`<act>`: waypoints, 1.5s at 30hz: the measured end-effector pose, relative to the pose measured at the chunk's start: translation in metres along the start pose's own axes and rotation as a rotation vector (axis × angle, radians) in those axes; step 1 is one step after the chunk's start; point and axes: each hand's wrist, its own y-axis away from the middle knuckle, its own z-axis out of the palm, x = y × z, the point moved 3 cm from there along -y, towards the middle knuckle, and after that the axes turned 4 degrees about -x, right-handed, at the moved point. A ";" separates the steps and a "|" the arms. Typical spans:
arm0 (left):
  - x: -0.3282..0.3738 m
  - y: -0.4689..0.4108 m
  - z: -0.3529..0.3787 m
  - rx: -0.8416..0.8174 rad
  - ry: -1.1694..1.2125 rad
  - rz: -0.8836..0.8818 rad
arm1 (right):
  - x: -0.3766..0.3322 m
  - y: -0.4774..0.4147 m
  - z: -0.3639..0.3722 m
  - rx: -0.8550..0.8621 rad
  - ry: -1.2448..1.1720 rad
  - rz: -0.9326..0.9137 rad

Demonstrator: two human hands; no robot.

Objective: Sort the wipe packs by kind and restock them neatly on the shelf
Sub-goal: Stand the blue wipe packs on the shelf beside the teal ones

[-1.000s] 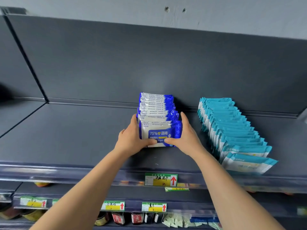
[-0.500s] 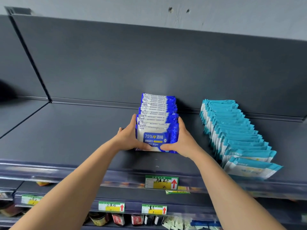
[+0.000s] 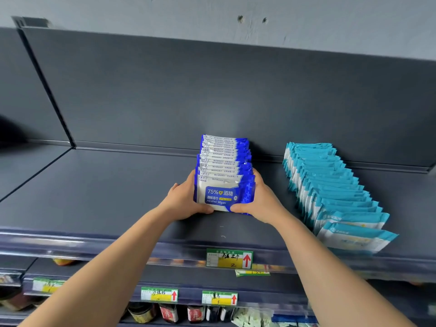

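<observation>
A row of dark blue and white alcohol wipe packs (image 3: 224, 166) stands on the grey shelf (image 3: 106, 192), running back to the rear panel. My left hand (image 3: 184, 200) grips the row's left side, thumb on the front pack's lower edge. My right hand (image 3: 260, 200) grips the right side in the same way. The front pack's label faces me. To the right, apart from my hands, a leaning row of teal and white wipe packs (image 3: 330, 187) fans toward the shelf's front.
The shelf's front rail carries a green and yellow price tag (image 3: 230, 258). Lower shelves hold more tags, jars (image 3: 169, 313) and small packets. A vertical divider (image 3: 47, 90) ends the shelf bay at left. Bare shelf surface lies left of the blue row.
Both hands have slid the blue row slightly back on the shelf and squared it up. The front pack now stands more upright. The teal row has not moved.
</observation>
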 end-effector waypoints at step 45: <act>0.061 0.060 0.010 0.228 -0.645 0.070 | -0.015 0.054 0.003 0.196 0.598 -0.162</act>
